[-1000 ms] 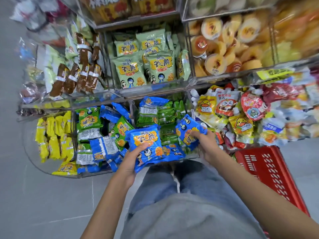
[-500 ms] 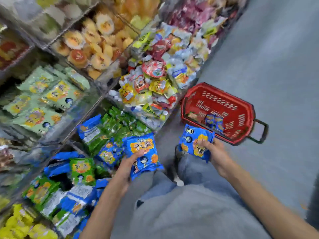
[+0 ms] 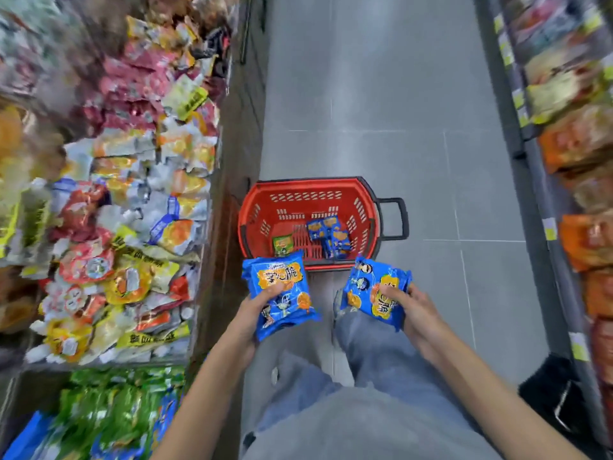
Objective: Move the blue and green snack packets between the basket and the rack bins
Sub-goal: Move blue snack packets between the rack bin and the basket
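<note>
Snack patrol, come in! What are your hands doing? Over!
Left hand grips blue packets; right hand grips more blue packets. Red basket ahead, few packets inside. Nothing between.

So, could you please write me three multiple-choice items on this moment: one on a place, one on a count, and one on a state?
1. Where does the red basket stand?
A. on a rack shelf
B. on the floor, beyond the hands
C. hung on a forearm

2. How many packets in the basket are green?
A. none
B. one
C. four

3. What are the left hand and the right hand doing?
A. both are empty
B. only the left holds something
C. each grips blue packaging

Answers:
1 B: the basket sits on the grey floor of the aisle.
2 B: a single green packet lies left of the blue pile.
3 C: the left hand's thumb presses on the left blue pack, and the right hand's fingers curl over the right blue pack.
</note>
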{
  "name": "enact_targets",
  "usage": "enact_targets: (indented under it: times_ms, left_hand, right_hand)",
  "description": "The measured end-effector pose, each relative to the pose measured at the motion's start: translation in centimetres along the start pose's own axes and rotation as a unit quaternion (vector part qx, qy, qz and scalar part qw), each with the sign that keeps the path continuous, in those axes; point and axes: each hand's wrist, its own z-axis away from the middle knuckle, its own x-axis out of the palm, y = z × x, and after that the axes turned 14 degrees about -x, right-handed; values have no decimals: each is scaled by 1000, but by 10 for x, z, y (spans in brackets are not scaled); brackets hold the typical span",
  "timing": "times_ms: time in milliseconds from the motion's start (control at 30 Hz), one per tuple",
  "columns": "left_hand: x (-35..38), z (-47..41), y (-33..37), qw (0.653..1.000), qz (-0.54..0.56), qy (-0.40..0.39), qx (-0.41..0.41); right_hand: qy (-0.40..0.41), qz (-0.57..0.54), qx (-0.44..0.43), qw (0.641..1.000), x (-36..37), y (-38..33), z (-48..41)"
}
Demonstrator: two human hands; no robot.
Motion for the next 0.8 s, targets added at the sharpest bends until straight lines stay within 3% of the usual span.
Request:
enact_targets:
  times_ms: [233, 500, 667, 800]
  left_hand:
    - [59, -96, 52, 999, 5, 28, -41]
    - [42, -284, 73, 995, -17, 71, -75]
    - [15, -414, 76, 994, -46, 71, -74]
    - [-6, -492, 68, 993, -60, 65, -84]
  right_hand:
    - [10, 42, 30, 999, -1, -21, -125]
    - [-19, 281, -25, 959, 25, 73, -329]
    - [-121, 469, -75, 872, 35, 163, -451]
    - [-217, 645, -85, 727, 41, 222, -512]
